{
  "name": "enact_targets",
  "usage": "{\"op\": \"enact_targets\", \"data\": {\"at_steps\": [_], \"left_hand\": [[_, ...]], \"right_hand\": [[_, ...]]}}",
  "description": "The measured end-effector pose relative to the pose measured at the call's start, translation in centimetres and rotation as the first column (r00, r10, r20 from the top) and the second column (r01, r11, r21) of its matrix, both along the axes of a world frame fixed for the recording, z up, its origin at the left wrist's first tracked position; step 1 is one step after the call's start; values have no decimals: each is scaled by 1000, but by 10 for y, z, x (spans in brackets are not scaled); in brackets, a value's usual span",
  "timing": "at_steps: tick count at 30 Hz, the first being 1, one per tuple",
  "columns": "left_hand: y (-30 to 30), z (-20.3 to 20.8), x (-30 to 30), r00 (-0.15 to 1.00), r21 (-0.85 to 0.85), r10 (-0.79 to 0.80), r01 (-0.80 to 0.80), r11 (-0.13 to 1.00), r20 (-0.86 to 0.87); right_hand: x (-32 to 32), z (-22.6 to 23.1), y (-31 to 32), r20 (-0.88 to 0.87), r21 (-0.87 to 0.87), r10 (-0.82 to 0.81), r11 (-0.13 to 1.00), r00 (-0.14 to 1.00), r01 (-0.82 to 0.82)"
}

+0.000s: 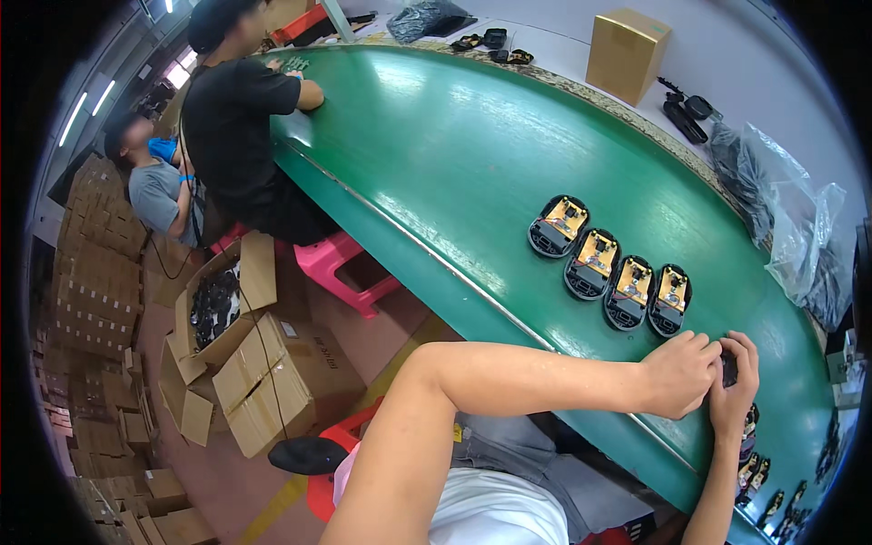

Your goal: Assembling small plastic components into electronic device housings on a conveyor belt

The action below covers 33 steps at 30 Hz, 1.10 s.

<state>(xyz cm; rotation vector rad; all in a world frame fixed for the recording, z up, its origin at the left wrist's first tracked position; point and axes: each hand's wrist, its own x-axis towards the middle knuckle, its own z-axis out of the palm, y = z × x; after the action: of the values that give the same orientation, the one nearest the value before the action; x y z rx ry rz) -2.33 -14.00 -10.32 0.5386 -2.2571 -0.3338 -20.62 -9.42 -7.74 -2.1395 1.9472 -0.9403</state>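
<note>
Dark, rounded piece (729, 369), mostly hidden by your fingers, sits between your hands just past the right end of the row of four black oval housings (592, 263), on the side nearer you. Only a small, blackish patch of it shows, so you cannot tell its full shape. Your right hand (736, 381) is bent around it, fingers curled over the top; your left hand (681, 374) is curled in close beside it, and what its fingertips pinch cannot be told.

In the row itself, each housing lies open side up on the green, glossy bench (436, 173), showing a yellow-gold inner panel (673, 291) with small dark parts, some thin red wiring, and a slotted black section at the end toward you. The row slants down to the right, its housings set close together.

To the right of the row, nearer you, lie more dark housings (747, 474) with yellowish insides. Farther right of the row, at the bench's far edge, hangs a clear, crumpled plastic bag (799, 218); beyond the row stands a tan cardboard box (627, 56).
</note>
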Motion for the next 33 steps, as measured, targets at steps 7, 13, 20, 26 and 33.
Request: {"op": "enact_targets", "data": {"at_steps": [7, 13, 20, 26, 33], "left_hand": [[-18, 4, 5, 993, 27, -40, 43, 999, -114], [-20, -3, 11, 998, 69, -17, 21, 997, -55], [-23, -11, 4, 996, 69, -84, 85, 994, -8], [-23, -11, 8, 995, 49, -89, 91, 995, -49], [-20, -8, 13, 992, 56, -122, 123, 991, -22]], "right_hand": [[5, 2, -3, 74, -18, -14, 1000, 997, 15], [0, 2, -5, 92, -50, 49, 998, 995, -44], [-5, -2, -2, 113, -85, 50, 996, 992, -41], [4, 6, -4, 52, -70, 43, 997, 998, -39], [2, 7, -12, 63, -75, 10, 997, 998, -5]]}}
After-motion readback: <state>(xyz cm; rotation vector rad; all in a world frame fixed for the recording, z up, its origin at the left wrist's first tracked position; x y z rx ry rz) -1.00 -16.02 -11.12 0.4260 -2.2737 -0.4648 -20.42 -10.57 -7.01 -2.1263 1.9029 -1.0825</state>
